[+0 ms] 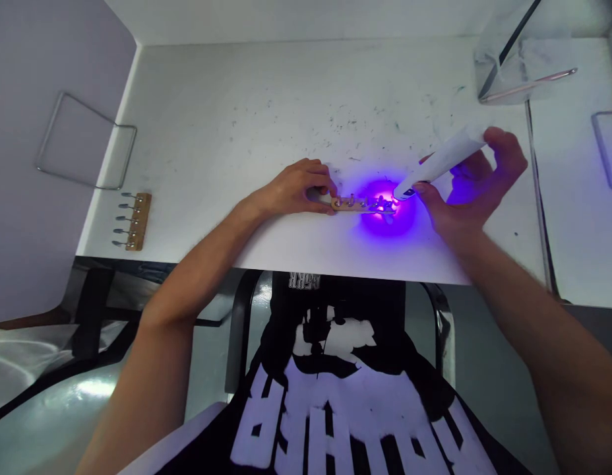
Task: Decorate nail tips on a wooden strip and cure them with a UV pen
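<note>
My left hand (pixel 306 188) pinches the left end of a narrow wooden holder (pixel 356 204) lying on the white table. Several small metal pieces stand in a row along it. A white handheld UV lamp (pixel 447 157) is gripped in my right hand (pixel 471 191), tilted down to the left. Its lit tip is close to the holder's right end, and I cannot tell whether they touch. Purple light washes over that end and the table around it, so the pieces there are hard to make out.
At the table's left stands a second wooden block (pixel 138 221) with several metal pieces pointing left. A clear container (pixel 504 72) with thin sticks is at the back right. Wire handles (pixel 122 158) show at the left. A seam (pixel 538 198) runs down the table's right side.
</note>
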`<state>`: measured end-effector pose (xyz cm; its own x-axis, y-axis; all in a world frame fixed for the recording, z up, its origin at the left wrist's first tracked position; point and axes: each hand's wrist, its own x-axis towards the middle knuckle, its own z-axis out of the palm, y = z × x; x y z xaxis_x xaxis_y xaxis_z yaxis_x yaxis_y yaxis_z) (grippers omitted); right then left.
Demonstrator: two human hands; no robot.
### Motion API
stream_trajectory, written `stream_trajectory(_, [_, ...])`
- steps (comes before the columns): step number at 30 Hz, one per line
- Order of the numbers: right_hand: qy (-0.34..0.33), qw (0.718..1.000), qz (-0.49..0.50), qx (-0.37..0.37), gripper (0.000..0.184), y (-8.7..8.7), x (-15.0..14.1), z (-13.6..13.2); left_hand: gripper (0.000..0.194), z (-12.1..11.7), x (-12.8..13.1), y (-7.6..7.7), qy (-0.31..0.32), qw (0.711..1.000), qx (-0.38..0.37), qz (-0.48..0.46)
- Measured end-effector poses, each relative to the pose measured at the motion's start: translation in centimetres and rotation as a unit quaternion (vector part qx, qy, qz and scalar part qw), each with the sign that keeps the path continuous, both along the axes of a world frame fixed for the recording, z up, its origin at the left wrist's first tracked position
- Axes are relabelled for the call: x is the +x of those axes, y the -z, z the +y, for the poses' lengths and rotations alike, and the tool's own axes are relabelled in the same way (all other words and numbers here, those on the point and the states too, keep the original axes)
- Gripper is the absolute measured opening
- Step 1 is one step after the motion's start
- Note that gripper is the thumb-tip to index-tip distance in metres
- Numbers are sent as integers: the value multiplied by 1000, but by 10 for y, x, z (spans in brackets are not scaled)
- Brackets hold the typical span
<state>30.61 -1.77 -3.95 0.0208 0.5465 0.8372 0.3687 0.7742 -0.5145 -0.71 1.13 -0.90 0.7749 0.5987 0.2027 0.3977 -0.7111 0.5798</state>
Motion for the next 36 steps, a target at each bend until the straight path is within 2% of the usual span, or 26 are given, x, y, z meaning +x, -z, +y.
stream_trajectory(10, [-16,1000,1,-16,86,-5,-1,-5,33,0,0,0,-3,1000,-3,4])
stream_trajectory(23, [-2,1000,-2,-19,92,0,0,0,31,-1,0,-2,-7,1000,-10,13])
stream_trajectory(29, [-10,1000,-2,-22,87,-3,-1,-4,32,0,-1,1,-1,1000,2,1])
stream_trajectory(36, [-2,1000,-11,-29,90,-1,1,-4,32,1,-1,2,-4,1000,-2,8])
